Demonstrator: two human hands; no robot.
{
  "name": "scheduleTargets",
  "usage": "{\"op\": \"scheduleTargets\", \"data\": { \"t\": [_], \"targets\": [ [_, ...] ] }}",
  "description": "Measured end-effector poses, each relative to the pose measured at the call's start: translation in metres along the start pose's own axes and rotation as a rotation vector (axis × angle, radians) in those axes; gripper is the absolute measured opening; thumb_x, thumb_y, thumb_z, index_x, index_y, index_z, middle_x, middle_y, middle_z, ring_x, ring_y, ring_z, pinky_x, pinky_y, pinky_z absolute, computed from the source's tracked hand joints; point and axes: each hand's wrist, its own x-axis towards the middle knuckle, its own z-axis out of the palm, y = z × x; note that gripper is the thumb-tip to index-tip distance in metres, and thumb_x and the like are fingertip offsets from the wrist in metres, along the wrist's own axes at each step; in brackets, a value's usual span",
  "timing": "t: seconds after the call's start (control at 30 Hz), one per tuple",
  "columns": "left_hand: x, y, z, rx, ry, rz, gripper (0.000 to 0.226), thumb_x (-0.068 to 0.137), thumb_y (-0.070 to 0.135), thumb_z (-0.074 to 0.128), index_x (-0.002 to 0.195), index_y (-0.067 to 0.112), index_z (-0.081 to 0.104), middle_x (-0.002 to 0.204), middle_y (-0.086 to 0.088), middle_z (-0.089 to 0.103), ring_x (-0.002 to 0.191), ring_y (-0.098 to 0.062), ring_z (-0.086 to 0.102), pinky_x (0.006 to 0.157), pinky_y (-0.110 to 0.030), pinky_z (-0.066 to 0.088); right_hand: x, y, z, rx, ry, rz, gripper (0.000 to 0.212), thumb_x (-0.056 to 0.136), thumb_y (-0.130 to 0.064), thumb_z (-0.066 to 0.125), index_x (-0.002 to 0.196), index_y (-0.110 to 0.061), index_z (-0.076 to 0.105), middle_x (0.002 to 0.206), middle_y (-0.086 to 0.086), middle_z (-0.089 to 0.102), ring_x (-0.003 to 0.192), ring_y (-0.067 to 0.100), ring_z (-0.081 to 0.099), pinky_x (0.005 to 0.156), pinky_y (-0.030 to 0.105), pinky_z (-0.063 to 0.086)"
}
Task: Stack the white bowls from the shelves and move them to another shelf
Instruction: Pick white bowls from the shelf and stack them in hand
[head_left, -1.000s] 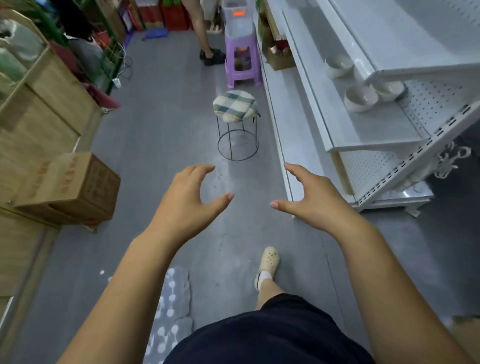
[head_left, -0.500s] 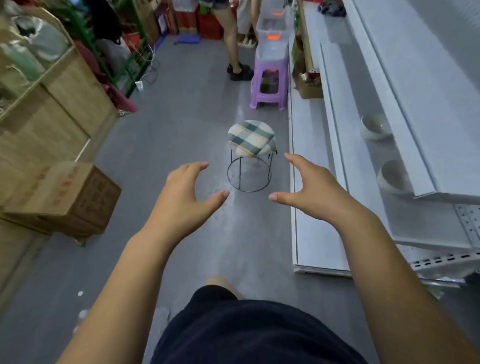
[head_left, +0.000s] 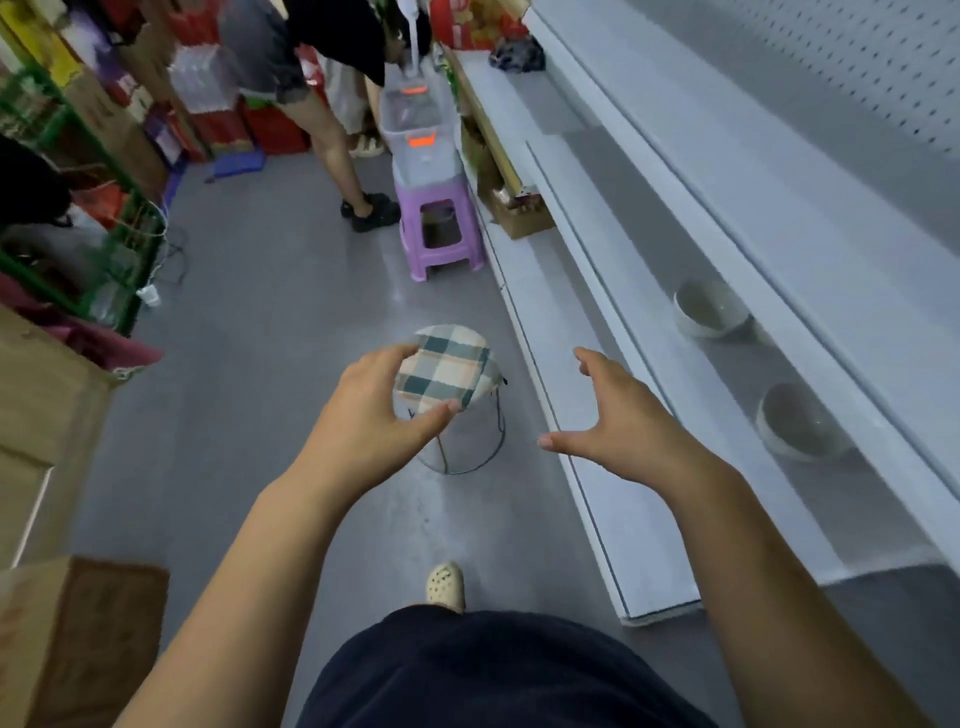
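Approach step: the left hand (head_left: 363, 415) and right hand (head_left: 618, 421) are empty, fingers spread and loosely curved, while the near bowl (head_left: 800, 428) and far bowl (head_left: 709, 309) sit apart on the shelf (head_left: 753, 366) to the right, so the next move probably calls for reaching right to the near bowl.

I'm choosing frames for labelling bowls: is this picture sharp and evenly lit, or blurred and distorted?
In the head view, wide-angle distortion bows the shelf edges; slight motion blur softens the near bowl and far bowl, though both are recognisable; light is even, with soft shadows beside the bowls and no harsh glare.
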Motion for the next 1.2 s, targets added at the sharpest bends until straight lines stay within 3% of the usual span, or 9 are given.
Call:
{"op": "scheduleTargets", "data": {
  "t": [0.3,0.43,0.67,0.97,1.2],
  "targets": [
    [0.162,-0.008,-0.01,0.104,-0.245,0.214,0.075,0.089,0.054,0.071,0.151,0.028,0.04,0.153,0.002,0.046,0.142,-0.022,0.042,0.106,-0.032,0.036,0.072,-0.005,0.002,0.132,0.143,0.255,0.109,0.078,-0.043,0.086,0.16,-0.025,0.017,0.163,-0.002,0.028,0.147,0.019,0.034,0.102,0.023,0.029],
    [0.212,0.003,0.027,0.142,-0.388,0.262,0.076,0.088,0.053,0.073,0.152,0.028,0.04,0.153,-0.002,0.047,0.139,-0.025,0.044,0.111,-0.04,0.039,0.088,0.019,0.005,0.129,0.184,0.39,0.11,0.079,-0.043,0.085,0.161,-0.021,0.015,0.165,0.002,0.021,0.148,0.021,0.032,0.113,0.032,0.032],
    [0.293,0.033,0.099,0.276,-0.572,0.441,0.075,0.092,0.052,0.069,0.155,0.025,0.039,0.159,-0.002,0.041,0.144,-0.024,0.041,0.117,-0.039,0.037,0.13,0.069,-0.01,0.175,0.261,0.526,0.108,0.083,-0.042,0.082,0.161,-0.021,0.01,0.168,0.002,0.01,0.15,0.025,0.028,0.118,0.04,0.035],
    [0.364,0.047,0.158,0.375,-0.668,0.665,0.078,0.095,0.053,0.065,0.158,0.02,0.034,0.165,-0.005,0.034,0.149,-0.028,0.034,0.122,-0.043,0.031,0.159,0.111,-0.004,0.181,0.259,0.715,0.107,0.084,-0.043,0.081,0.161,-0.018,0.012,0.168,0.008,0.011,0.152,0.029,0.022,0.119,0.043,0.033],
    [0.41,0.069,0.219,0.553,-0.745,0.921,0.077,0.099,0.056,0.055,0.16,0.016,0.03,0.169,-0.01,0.026,0.152,-0.032,0.028,0.123,-0.048,0.028,0.173,0.119,0.014,0.243,0.366,0.857,0.094,0.089,-0.037,0.077,0.161,-0.019,0.02,0.17,0.006,0.012,0.15,0.033,0.024,0.117,0.046,0.035]
  ]
}}
